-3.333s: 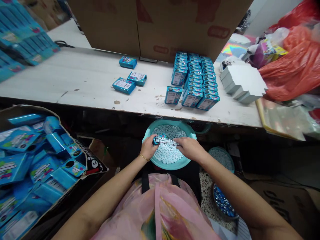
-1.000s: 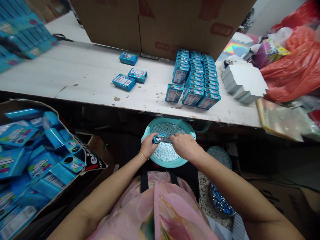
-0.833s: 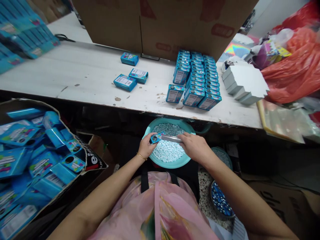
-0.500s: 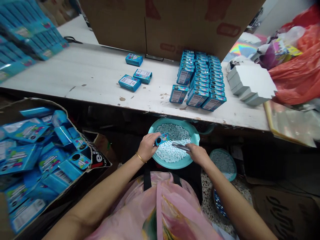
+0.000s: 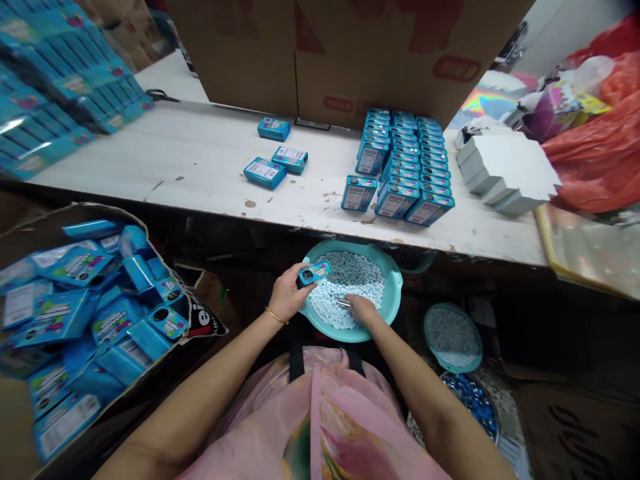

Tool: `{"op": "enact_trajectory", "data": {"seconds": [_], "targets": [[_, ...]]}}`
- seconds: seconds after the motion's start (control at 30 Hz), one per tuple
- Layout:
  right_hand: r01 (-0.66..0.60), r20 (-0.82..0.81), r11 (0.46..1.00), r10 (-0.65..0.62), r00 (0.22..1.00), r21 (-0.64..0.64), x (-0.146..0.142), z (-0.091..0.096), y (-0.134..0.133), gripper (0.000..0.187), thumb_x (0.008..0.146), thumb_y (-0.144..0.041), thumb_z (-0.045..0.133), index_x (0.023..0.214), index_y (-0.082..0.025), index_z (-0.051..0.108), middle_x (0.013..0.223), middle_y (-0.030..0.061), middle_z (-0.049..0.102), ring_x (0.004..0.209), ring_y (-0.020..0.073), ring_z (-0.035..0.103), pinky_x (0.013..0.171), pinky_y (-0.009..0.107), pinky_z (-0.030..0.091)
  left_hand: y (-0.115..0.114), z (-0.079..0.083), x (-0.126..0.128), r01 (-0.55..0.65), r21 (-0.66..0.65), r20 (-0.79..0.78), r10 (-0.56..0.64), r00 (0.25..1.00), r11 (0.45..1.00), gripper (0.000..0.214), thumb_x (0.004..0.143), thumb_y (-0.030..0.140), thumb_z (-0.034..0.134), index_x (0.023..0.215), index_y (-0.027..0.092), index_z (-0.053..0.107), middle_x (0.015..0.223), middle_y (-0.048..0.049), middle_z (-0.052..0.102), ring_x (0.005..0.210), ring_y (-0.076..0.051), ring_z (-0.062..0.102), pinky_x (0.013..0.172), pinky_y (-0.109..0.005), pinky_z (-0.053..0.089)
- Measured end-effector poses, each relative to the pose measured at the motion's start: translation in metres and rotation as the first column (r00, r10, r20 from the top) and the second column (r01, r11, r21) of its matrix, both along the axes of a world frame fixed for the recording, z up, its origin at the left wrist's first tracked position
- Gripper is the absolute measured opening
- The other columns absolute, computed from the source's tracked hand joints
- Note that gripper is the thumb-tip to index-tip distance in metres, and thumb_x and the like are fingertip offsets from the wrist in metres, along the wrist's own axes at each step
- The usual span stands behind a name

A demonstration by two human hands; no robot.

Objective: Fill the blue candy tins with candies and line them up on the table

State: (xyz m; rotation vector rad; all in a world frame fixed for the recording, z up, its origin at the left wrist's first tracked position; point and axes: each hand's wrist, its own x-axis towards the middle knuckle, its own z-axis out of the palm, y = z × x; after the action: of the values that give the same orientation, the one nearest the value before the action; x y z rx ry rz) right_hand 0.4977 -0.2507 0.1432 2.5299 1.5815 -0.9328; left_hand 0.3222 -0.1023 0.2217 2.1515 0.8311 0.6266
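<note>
A teal bowl [image 5: 393, 303] full of small pale blue and white candies [image 5: 350, 280] sits below the table edge, in front of my lap. My left hand [image 5: 283, 293] is closed on a small blue box [image 5: 315, 272], held over the bowl's left rim. My right hand [image 5: 361, 310] reaches down into the candies, fingers curled round a small silvery piece [image 5: 343, 303] that I cannot name.
On the white table [image 5: 200, 160] stand rows of upright blue boxes [image 5: 405, 163], three loose boxes [image 5: 275, 163] and white cartons [image 5: 505, 170]. A cardboard box [image 5: 350, 53] stands behind. A carton of flat blue boxes [image 5: 85, 313] lies at left. Two smaller bowls [image 5: 453, 337] sit at right.
My right hand pulled the silvery piece away from the blue box and dropped into the candies. My left hand lifted the box slightly. The view shifted a little.
</note>
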Motion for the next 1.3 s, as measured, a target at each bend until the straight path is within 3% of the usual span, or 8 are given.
{"op": "enact_trajectory", "data": {"seconds": [0.2,0.4,0.57,0.73,0.9,1.0,1.17,1.3], "targets": [[0.043,-0.2,0.994,-0.023,0.98,0.1,0.007,-0.001,-0.003,0.031,0.078,-0.021,0.051,0.108,-0.022,0.057,0.101,0.0018,0.063,0.093,0.017,0.056,0.078,0.025,0.041,0.016,-0.005,-0.024,-0.09,-0.001,-0.031,0.09,0.995,0.996,0.036,0.07,0.03,0.062,0.104,0.022,0.055,0.095,-0.0029,0.063,0.083,-0.018,0.059,0.077,-0.031,0.046],[0.07,-0.375,0.946,0.057,0.925,0.315,0.037,0.073,-0.032,0.033,0.079,-0.023,0.049,0.112,-0.02,0.055,0.107,0.0022,0.061,0.098,0.0158,0.054,0.085,0.026,0.039,0.006,-0.019,-0.012,-0.049,0.028,-0.071,0.051,0.996,0.998,0.039,0.067,0.025,0.062,0.106,0.022,0.055,0.094,-0.0035,0.063,0.084,-0.019,0.059,0.076,-0.031,0.046],[-0.128,0.01,0.961,0.13,0.991,0.246,0.013,0.148,-0.019,0.034,0.085,-0.031,0.041,0.117,-0.028,0.051,0.104,0.0045,0.061,0.093,0.0187,0.056,0.079,0.029,0.04,-0.016,-0.026,0.013,0.071,0.051,-0.077,-0.067,0.995,0.996,0.041,0.068,0.022,0.06,0.108,0.022,0.053,0.1,-0.004,0.061,0.093,-0.021,0.056,0.083,-0.033,0.044],[-0.247,0.316,0.967,0.216,0.924,0.06,-0.015,0.179,-0.002,0.034,0.085,-0.028,0.037,0.117,-0.021,0.05,0.095,0.0101,0.06,0.082,0.0209,0.058,0.069,0.03,0.041,-0.024,-0.028,0.022,0.108,0.086,-0.089,-0.1,0.991,0.99,0.041,0.069,0.022,0.059,0.11,0.02,0.052,0.105,-0.0062,0.06,0.098,-0.023,0.055,0.086,-0.034,0.042],[-0.267,0.327,0.963,0.242,0.913,0.031,-0.01,0.184,-0.008,0.035,0.086,-0.028,0.035,0.118,-0.022,0.048,0.098,0.0104,0.059,0.084,0.021,0.058,0.068,0.029,0.041,-0.021,-0.028,0.017,0.098,0.092,-0.081,-0.09,0.993,0.991,0.041,0.069,0.02,0.06,0.109,0.02,0.052,0.105,-0.0057,0.06,0.098,-0.022,0.054,0.086,-0.034,0.042],[-0.179,0.296,0.981,0.149,0.943,0.076,0.006,0.177,-0.024,0.035,0.087,-0.034,0.035,0.119,-0.027,0.047,0.102,0.007,0.06,0.085,0.0204,0.058,0.068,0.029,0.042,-0.019,-0.021,0.009,0.081,0.089,-0.057,-0.076,0.995,0.993,0.041,0.069,0.019,0.059,0.11,0.022,0.052,0.103,-0.0048,0.06,0.097,-0.021,0.054,0.085,-0.033,0.043],[0.052,0.14,0.978,-0.081,0.987,0.203,0.029,0.144,-0.06,0.034,0.085,-0.032,0.039,0.117,-0.031,0.051,0.107,0.0034,0.06,0.094,0.0196,0.057,0.076,0.028,0.041,-0.011,0.024,0.006,0.126,0.032,0.042,-0.127,0.991,0.992,0.04,0.072,0.023,0.059,0.111,0.023,0.051,0.103,-0.0054,0.059,0.094,-0.02,0.055,0.083,-0.032,0.043],[0.208,-0.052,0.945,-0.202,0.978,0.251,0.032,0.107,-0.076,0.036,0.081,-0.03,0.044,0.115,-0.028,0.055,0.108,0.0042,0.061,0.099,0.0201,0.056,0.083,0.027,0.039,0.019,0.068,0.053,0.219,-0.003,0.224,-0.213,0.951,0.976,0.041,0.071,0.028,0.062,0.109,0.02,0.051,0.103,-0.0054,0.057,0.094,-0.018,0.054,0.084,-0.03,0.042]]}}
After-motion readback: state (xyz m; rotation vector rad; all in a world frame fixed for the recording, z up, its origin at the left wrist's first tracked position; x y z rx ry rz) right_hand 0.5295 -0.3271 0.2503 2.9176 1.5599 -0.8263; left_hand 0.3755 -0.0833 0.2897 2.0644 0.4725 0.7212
